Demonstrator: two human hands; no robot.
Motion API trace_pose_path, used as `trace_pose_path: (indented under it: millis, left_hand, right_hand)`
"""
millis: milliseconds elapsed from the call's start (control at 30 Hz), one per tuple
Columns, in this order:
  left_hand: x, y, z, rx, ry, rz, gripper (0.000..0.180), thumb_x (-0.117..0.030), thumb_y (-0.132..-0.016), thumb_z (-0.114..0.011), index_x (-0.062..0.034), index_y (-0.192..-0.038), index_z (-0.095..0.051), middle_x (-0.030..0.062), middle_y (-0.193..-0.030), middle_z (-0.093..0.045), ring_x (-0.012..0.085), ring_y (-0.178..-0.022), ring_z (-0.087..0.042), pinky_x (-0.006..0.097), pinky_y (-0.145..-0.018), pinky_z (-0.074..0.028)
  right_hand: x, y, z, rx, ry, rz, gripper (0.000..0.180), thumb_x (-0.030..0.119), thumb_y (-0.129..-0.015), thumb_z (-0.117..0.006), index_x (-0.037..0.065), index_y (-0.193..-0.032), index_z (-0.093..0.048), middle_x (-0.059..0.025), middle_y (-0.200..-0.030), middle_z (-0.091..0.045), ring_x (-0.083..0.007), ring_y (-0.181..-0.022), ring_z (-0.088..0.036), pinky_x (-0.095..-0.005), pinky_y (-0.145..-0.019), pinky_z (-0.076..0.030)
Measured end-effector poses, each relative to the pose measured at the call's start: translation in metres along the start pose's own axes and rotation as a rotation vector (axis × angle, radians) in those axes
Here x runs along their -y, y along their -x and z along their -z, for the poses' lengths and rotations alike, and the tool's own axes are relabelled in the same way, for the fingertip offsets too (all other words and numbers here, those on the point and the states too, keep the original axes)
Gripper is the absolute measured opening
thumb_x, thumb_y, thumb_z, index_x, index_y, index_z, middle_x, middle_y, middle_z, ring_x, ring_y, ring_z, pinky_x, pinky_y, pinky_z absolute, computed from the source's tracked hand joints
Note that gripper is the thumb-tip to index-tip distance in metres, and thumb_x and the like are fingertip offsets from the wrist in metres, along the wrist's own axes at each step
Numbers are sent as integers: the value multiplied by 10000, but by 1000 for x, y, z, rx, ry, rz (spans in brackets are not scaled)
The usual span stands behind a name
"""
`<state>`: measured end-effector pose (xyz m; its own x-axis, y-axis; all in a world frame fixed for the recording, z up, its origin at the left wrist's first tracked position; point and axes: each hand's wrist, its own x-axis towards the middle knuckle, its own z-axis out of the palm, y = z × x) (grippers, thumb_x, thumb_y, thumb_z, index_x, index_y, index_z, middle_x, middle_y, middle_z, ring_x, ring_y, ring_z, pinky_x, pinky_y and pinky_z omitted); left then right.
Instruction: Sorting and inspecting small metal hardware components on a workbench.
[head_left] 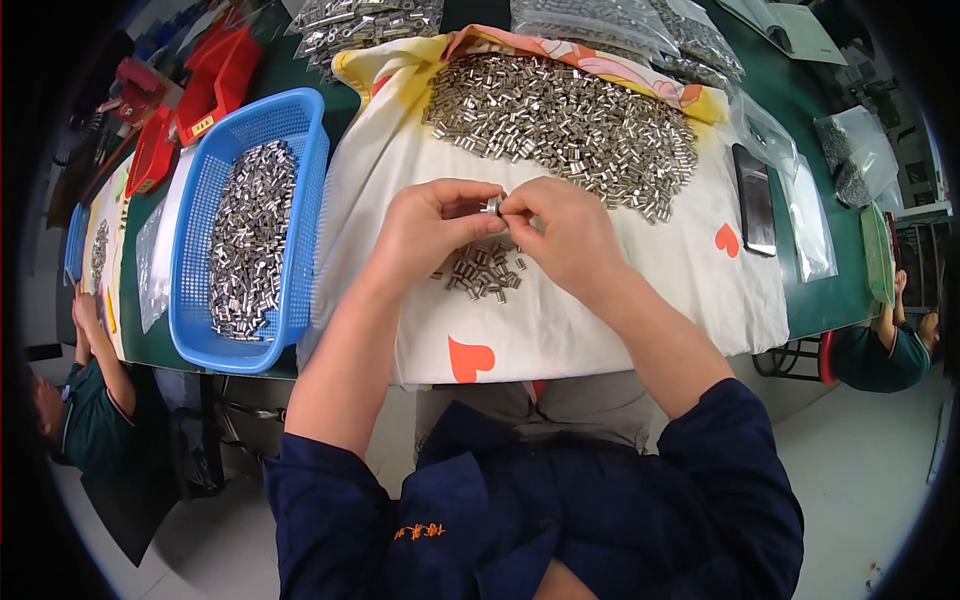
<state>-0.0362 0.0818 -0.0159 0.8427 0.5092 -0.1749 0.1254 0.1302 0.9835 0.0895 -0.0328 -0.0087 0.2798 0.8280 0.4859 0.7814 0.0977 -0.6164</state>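
My left hand point(432, 222) and my right hand point(568, 228) meet over the middle of the cloth, fingertips close together. Between them is a small silvery metal part point(493, 205), pinched by the thumb and forefinger of both hands; the fingers cover most of it. Just below lies a small heap of short metal sleeves point(484, 270), partly hidden by my hands. Farther back, a large pile of similar metal sleeves point(570, 120) spreads over the white cloth point(640, 300) with its yellow and red edge.
At left stands a blue perforated basket point(187, 270) holding many metal sleeves. Red bins point(222, 85) are behind it. Bags of metal parts point(370, 28) line the back. A phone point(754, 200) lies at right beside clear plastic bags point(806, 225). Other people sit at both sides.
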Motion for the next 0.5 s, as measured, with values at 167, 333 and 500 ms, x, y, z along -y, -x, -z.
trace_pose_path:
  millis: [167, 333, 500]
  left_hand:
    - [-5, 1, 3, 84, 29, -9, 305, 19, -725, -640, 47, -1020, -568, 82, -899, -617, 107, -807, -590, 207, -714, -482]
    - [-6, 3, 4, 139, 27, 47, 311, 44, -715, -632, 38, -1019, -567, 72, -923, -612, 109, -820, -585, 222, -738, -480]
    - [-6, 1, 3, 134, 2, 52, 310, 60, -717, -618, 31, -1020, -561, 76, -963, -606, 115, -840, -578, 238, -770, -475]
  right_hand:
    - [-2, -7, 21, 249, -387, -403, 103, 59, -705, -629, 20, -798, -610, -25, -714, -606, -102, -629, -551, -240, -591, -441]
    - [-7, -10, 28, 230, -270, -419, 92, 57, -721, -622, 24, -806, -614, -4, -691, -584, -60, -620, -513, -204, -570, -421]
    - [-37, -15, 38, -33, -94, -445, 108, 110, -713, -605, 40, -795, -613, -61, -698, -594, -158, -639, -565, -276, -581, -449]
